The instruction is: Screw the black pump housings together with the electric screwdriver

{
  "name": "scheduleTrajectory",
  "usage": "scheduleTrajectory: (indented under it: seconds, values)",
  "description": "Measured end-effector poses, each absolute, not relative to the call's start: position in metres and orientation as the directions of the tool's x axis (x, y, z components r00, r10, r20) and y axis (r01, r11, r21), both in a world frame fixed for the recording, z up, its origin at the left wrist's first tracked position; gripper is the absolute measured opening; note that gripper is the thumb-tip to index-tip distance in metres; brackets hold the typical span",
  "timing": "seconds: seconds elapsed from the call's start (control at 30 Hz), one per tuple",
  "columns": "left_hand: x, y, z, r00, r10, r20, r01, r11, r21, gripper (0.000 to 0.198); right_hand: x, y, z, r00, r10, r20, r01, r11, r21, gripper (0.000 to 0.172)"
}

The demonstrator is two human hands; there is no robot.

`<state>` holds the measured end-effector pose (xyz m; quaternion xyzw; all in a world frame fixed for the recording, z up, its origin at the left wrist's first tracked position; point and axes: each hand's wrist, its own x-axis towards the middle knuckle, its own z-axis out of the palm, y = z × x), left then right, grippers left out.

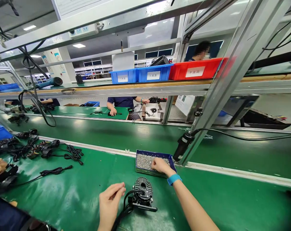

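One device point(146, 193) (rounded end away)

The device point(146, 192) looks ridged — the worktop point(87, 183) glossy.

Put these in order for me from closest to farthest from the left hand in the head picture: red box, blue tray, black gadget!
Starting at the left hand:
1. Black gadget: just to its right, on the green table.
2. Blue tray: farther back and right, where the right hand is.
3. Red box: farthest, up on the shelf.
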<state>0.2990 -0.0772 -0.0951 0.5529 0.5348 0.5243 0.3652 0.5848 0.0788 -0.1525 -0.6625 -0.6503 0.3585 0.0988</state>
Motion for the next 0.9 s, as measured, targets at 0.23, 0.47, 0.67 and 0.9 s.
scheduleTrajectory:
  seconds: [0.23,0.47,0.67,0.9]
  values:
    - [0.309,-0.1,-0.114,-0.054,0.83,0.554,0.498,-0.459,0.736,0.008,0.587,0.037,-0.131,0.094,0.989,-0.113,0.36,-0.14,-0.922,0.03]
    - [0.316,-0.086,-0.092,0.208,0.521,0.828,0.701,-0.67,0.246,0.014,0.574,-0.038,-0.114,0.141,0.982,-0.127,-0.067,-0.119,-0.991,0.047]
    - [0.327,-0.08,-0.107,0.134,0.501,0.855,0.736,-0.628,0.252,0.017,0.559,-0.071,-0.117,0.186,0.966,-0.181,-0.204,-0.142,-0.969,0.045]
    - [0.321,-0.07,-0.107,0.198,0.574,0.795,0.696,-0.653,0.298,0.017,0.553,-0.082,-0.123,0.186,0.961,-0.207,-0.263,-0.154,-0.952,0.042]
